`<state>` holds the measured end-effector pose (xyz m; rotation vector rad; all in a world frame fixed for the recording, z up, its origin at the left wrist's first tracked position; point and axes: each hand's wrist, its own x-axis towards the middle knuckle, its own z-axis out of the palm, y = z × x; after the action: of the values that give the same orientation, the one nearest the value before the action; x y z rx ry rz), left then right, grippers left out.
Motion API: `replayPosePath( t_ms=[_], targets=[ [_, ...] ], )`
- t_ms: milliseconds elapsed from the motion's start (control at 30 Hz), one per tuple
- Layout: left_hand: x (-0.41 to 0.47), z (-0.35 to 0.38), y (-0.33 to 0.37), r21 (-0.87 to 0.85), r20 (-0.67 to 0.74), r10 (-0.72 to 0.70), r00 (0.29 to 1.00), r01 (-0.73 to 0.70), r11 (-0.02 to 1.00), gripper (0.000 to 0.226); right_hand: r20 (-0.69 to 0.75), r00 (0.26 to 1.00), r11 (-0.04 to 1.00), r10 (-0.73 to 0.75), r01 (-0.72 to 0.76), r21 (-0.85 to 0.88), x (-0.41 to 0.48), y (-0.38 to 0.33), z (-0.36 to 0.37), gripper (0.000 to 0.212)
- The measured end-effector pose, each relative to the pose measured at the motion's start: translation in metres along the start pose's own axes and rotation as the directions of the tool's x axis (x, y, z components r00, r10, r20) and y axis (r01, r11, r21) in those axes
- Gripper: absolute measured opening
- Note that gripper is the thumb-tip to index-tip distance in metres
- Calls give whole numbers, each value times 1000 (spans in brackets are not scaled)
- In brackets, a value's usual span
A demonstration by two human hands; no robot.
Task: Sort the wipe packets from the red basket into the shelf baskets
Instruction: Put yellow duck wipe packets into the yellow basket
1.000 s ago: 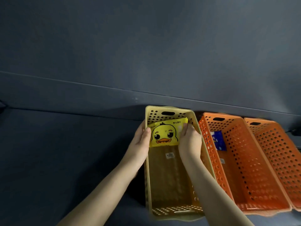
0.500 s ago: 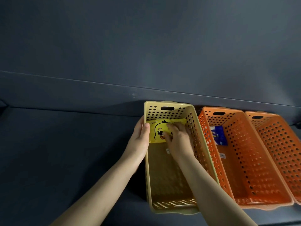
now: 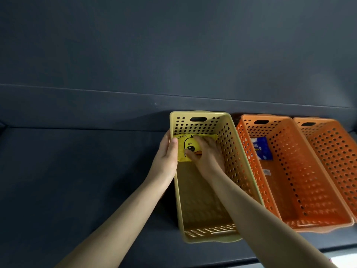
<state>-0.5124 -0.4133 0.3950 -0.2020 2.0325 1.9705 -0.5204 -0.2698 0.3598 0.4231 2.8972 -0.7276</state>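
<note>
A yellow wipe packet (image 3: pixel 183 146) with a duck face lies at the far end of the yellow perforated basket (image 3: pixel 230 151) on the dark shelf. My left hand (image 3: pixel 166 154) grips the basket's left rim, thumb hooked over the edge beside the packet. My right hand (image 3: pixel 209 153) reaches inside the basket and rests on the packet, fingers spread over its right half and covering most of the duck. The red basket is out of view.
Two orange perforated baskets stand to the right of the yellow one; the nearer one (image 3: pixel 301 192) holds a blue wipe packet (image 3: pixel 262 149), and the farther one (image 3: pixel 340 151) is cut off by the frame. Bare dark shelf (image 3: pixel 77 180) stretches to the left. A dark wall rises behind.
My right hand has moved from the packet's right edge onto its face, and the packet has gone down to the basket's far end. My left hand stays on the left rim.
</note>
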Motion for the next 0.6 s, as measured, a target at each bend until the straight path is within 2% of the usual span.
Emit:
replayPosePath(
  t_ms=[133,233,300,400,433,500,600],
  targets=[
    [-3,1,4,3,0,4,1000,-4,1000,43,14,1000,1000,-7,7,-12,2,0,-2,66],
    [-5,-3,10,34,37,-60,997,59,998,42,171,985,1000,-5,4,7,-5,-8,-20,75],
    [-7,-11,19,85,90,-78,993,71,994,44,225,972,995,-59,77,-71,-18,-16,-44,72],
    [-20,-22,33,257,75,-77,994,55,965,59,173,971,964,-167,198,-178,-52,-21,-90,59],
    [-28,-23,37,341,47,-40,998,21,940,64,135,970,960,-204,225,-169,-67,-18,-104,55],
    [-53,-20,41,447,2,125,992,-113,887,62,3,965,961,-264,263,-89,-104,-3,-130,47],
    [-109,-4,35,418,-74,427,901,-361,833,39,-256,931,958,-261,283,52,-176,40,-152,32]
  ],
)
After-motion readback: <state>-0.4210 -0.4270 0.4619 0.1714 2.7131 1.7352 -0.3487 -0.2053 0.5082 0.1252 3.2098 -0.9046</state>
